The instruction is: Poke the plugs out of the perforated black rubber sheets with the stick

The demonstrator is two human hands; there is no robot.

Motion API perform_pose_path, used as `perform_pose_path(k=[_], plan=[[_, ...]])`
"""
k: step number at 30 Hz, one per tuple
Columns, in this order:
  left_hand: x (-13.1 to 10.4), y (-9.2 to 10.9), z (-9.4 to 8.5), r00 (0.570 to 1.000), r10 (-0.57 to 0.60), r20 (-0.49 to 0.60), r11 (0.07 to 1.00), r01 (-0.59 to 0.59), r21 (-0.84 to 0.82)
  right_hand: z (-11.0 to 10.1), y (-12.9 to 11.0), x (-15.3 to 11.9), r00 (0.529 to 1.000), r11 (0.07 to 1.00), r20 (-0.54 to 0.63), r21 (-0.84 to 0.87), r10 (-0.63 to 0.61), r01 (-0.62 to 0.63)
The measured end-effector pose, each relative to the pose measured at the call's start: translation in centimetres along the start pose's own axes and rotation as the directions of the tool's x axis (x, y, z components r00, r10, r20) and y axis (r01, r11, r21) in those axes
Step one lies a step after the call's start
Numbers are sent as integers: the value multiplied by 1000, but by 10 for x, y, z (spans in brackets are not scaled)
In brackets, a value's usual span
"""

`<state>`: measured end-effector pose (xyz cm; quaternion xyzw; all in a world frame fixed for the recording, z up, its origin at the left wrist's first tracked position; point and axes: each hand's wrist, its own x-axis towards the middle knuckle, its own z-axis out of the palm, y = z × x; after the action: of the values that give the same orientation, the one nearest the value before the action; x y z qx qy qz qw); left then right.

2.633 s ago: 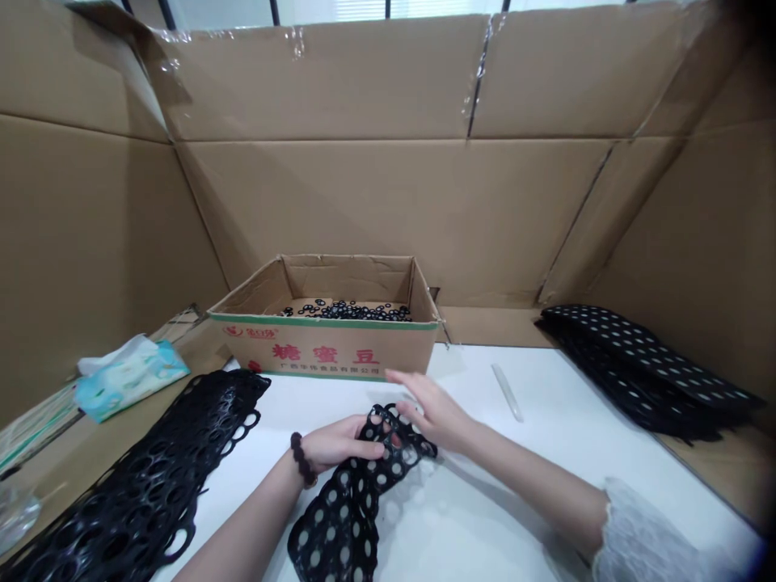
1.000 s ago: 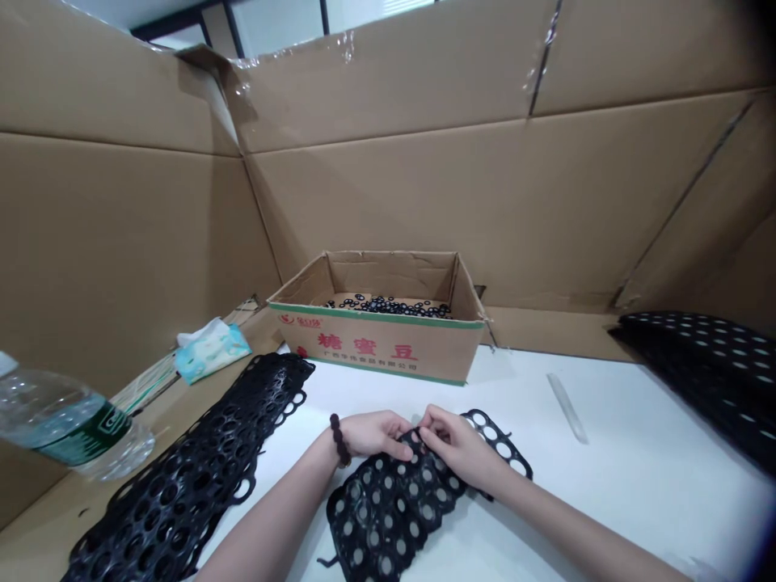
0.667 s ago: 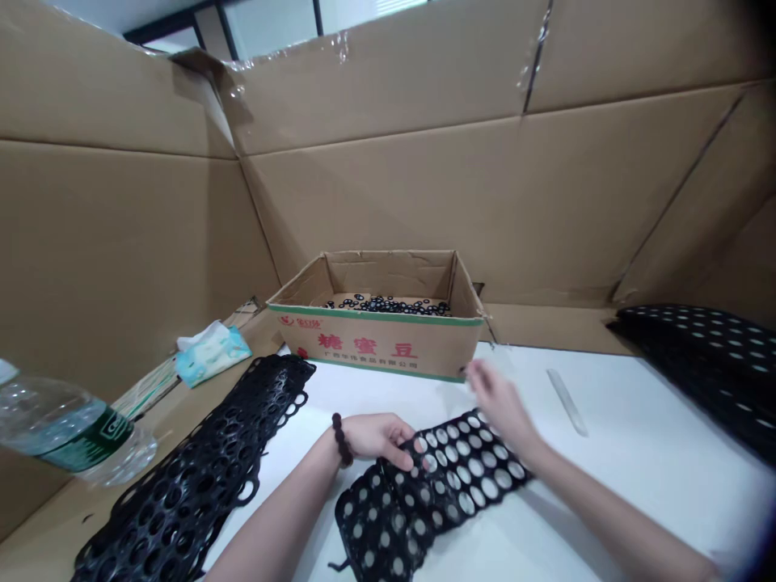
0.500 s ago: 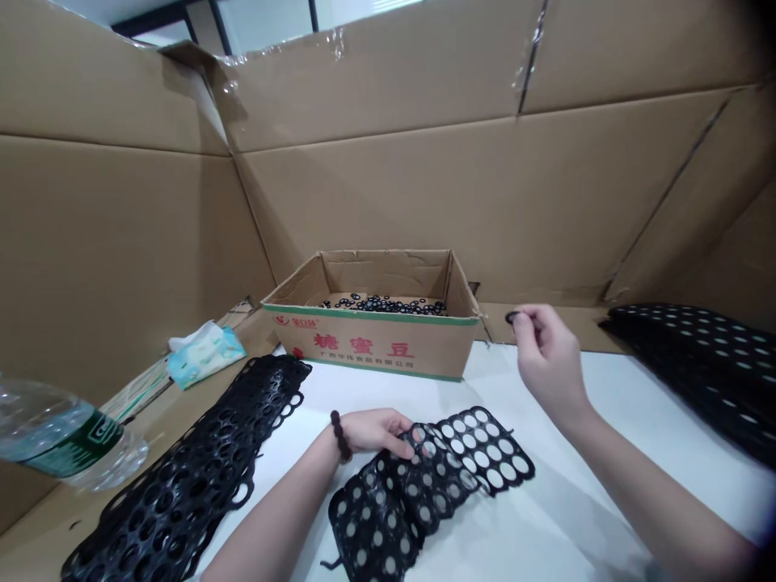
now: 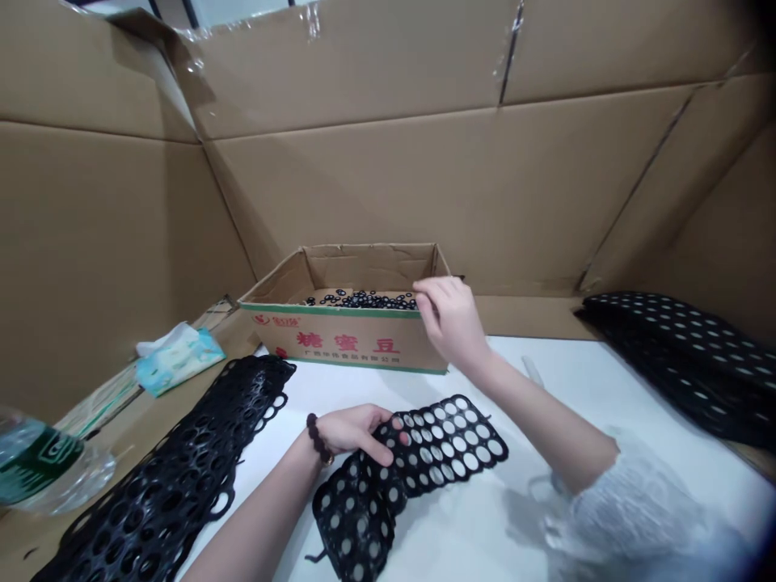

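My left hand (image 5: 357, 432) grips a folded black rubber sheet (image 5: 408, 477) punched with rows of round holes, thumb on top and fingertips partly beneath it. The sheet's right half lies flat on the white table; its left half bends toward me. My right hand (image 5: 449, 319) hovers at the right end of a cardboard box (image 5: 345, 343), fingertips over its opening, thumb apart from the fingers. No ring shows between them. Inside the box lie many small black rings (image 5: 369, 300).
A long black sheet with holes (image 5: 175, 477) lies at left, beside a water bottle (image 5: 54, 465) and a tissue pack (image 5: 179, 361). More black perforated sheets (image 5: 685, 356) are stacked at right. Tall cardboard walls (image 5: 364, 186) surround the white table (image 5: 473, 525).
My right hand has swung left to the box, and the black ring it pinched is no longer visible. My left hand still holds the sheet, whose right part now lies straighter.
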<state>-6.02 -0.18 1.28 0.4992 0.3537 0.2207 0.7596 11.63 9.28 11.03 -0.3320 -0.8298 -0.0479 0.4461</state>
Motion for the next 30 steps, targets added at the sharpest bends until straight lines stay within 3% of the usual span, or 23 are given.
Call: perform_pose_path(k=[2,3,6,8,10,16,20,23,28,30], plan=[[0,2,2,1000,-4,-7,998,5,64,-8,-18,-43,985,991,153,122,-78,59],[0,3,3,1000,3,-12,995,-2,97,-10,-25,-64,958,984,280,179,-66,15],[0,6,5,1000,24,-13,987,-22,162,-7,-38,-118,801,958,597,195,55,-211],[-1,8,7,1000,13,5,982,-14,189,-3,-38,-138,730,963,680,142,74,-231],[-2,10,7,1000,-6,18,967,1,255,1,-35,-147,708,972,704,127,50,-195],[-9,14,10,997,-37,-63,819,66,570,6,-33,-151,715,983,695,170,-69,-70],[-11,13,14,992,-72,-104,746,123,655,4,-32,-147,732,991,678,128,-62,-35],[-9,12,15,992,-63,-109,789,116,603,2,-29,-145,760,990,641,137,-106,22],[-8,12,15,992,-23,-122,872,80,484,4,-28,-150,808,956,511,180,-293,232],[-7,12,15,993,-2,-121,911,52,410,6,-27,-152,828,962,490,176,-271,210]])
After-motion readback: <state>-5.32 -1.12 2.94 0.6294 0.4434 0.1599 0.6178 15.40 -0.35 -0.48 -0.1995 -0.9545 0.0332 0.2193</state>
